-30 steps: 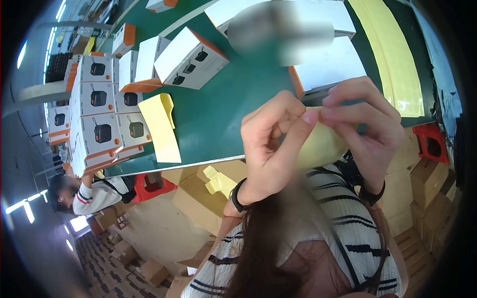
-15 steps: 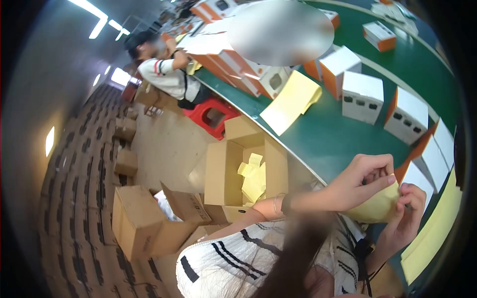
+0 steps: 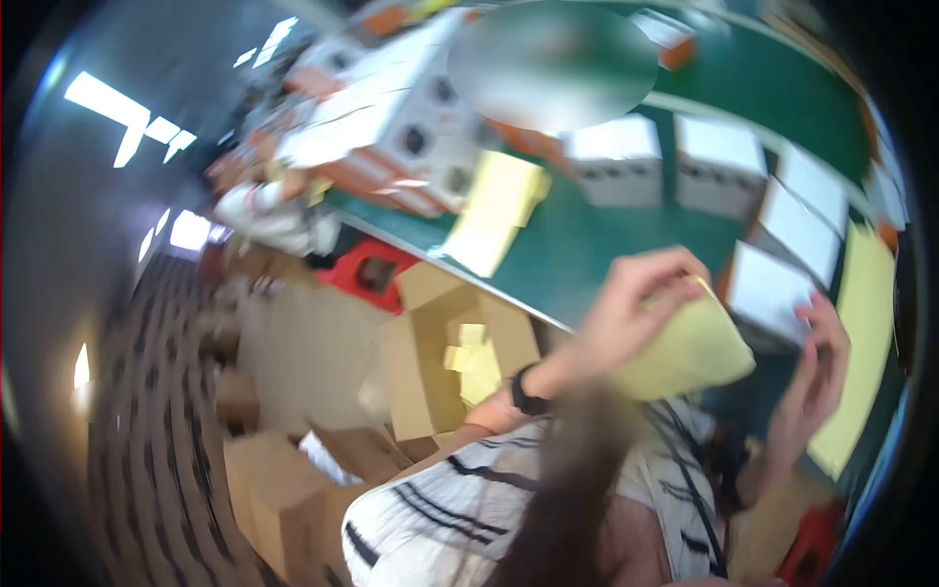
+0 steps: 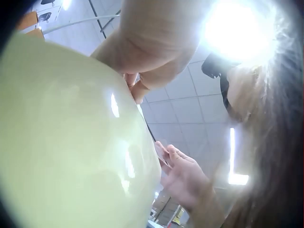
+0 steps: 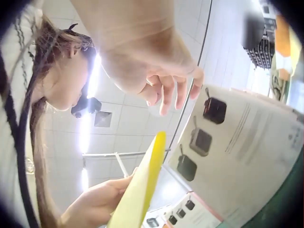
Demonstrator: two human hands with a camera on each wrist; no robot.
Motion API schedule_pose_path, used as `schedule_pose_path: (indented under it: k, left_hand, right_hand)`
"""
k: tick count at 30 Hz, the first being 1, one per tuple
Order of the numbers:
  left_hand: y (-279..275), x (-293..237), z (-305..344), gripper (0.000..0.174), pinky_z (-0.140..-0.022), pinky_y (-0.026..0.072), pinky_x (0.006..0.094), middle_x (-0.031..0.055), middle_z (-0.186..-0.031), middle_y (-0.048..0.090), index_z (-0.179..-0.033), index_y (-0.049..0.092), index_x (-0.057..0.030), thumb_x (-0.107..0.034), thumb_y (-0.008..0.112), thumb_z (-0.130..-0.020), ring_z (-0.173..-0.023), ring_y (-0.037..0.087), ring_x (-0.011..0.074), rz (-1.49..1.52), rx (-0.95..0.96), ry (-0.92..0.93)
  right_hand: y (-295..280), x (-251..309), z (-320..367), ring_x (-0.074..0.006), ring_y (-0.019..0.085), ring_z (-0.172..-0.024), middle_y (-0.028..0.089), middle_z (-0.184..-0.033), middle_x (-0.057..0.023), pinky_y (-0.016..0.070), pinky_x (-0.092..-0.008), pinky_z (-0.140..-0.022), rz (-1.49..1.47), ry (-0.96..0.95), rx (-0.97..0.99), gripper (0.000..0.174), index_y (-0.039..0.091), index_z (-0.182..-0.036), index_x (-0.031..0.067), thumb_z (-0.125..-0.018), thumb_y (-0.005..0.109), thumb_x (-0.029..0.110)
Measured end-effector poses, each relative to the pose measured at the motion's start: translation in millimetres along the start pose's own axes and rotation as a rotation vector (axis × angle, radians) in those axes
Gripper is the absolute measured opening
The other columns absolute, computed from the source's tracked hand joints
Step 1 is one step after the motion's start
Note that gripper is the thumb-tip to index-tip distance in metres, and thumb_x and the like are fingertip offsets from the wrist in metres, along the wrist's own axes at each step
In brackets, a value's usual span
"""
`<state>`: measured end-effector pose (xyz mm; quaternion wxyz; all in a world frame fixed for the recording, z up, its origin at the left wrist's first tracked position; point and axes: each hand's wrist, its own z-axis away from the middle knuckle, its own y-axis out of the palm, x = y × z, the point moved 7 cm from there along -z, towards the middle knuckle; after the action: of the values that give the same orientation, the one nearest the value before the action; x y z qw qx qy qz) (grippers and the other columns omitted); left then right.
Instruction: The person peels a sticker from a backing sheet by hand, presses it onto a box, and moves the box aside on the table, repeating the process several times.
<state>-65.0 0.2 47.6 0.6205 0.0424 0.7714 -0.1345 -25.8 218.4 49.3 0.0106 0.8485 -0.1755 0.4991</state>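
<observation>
— Where is the sheet sitting?
— The left hand (image 3: pixel 626 313) is pinching the thin pale-yellow glossy paper sheet (image 3: pixel 690 352) by its top edge, just off the green tabletop (image 3: pixel 606 254). The right hand (image 3: pixel 812 382) is hanging apart, fingers (image 5: pixel 166 97) relaxed, holding nothing.
— Handling?
— I'm judging it light, floppy and slick, so I'm favouring the edges. White cardboard cartons (image 3: pixel 616 161) are crowding the tabletop behind.

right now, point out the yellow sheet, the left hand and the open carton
yellow sheet (image 3: pixel 696 354), head view, middle of its face
left hand (image 3: pixel 631 308), head view, back of the hand
carton (image 3: pixel 411 382), head view, its side wall

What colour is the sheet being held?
Pale yellow: the sheet shows best in the head view.
</observation>
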Motion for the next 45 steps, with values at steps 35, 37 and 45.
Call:
schedule_pose_path:
  k: [35, 37, 45]
  left_hand:
    - [69, 18, -13, 0.021, -0.069, 0.0529, 0.0243, 0.0075, -0.089, 0.072, -0.094, 0.072, -0.0011, -0.001, 0.076, -0.074, -0.076, 0.067, 0.0142, 0.093, 0.472, -0.017]
    - [69, 13, -14, 0.019, -0.07, 0.0533, 0.0248, 0.0072, -0.088, 0.072, -0.093, 0.072, -0.0005, 0.0, 0.075, -0.074, -0.077, 0.067, 0.0138, 0.157, 0.455, 0.059]
    - [71, 15, -7, 0.012, -0.075, 0.0559, 0.0265, 0.0097, -0.093, 0.07, -0.091, 0.066, 0.0056, 0.009, 0.068, -0.08, -0.085, 0.069, 0.0153, 0.096, 0.527, -0.057]
  right_hand:
    - [9, 17, 9, -0.0357, 0.033, -0.135, 0.038, -0.141, -0.0239, 0.0222, -0.044, -0.112, 0.077, 0.105, 0.441, 0.015, 0.057, -0.075, 0.0052, -0.063, 0.056, -0.004]
    - [8, 15, 11, -0.0359, 0.033, -0.135, 0.039, -0.141, -0.0238, 0.022, -0.0444, -0.112, 0.067, 0.095, 0.429, 0.014, 0.057, -0.075, 0.0051, -0.064, 0.057, -0.002]
    - [2, 13, 14, -0.0337, 0.031, -0.137, 0.042, -0.138, -0.0216, 0.0237, -0.0444, -0.111, -0.081, 0.074, 0.317, 0.006, 0.057, -0.078, 0.0031, -0.075, 0.06, 0.001]
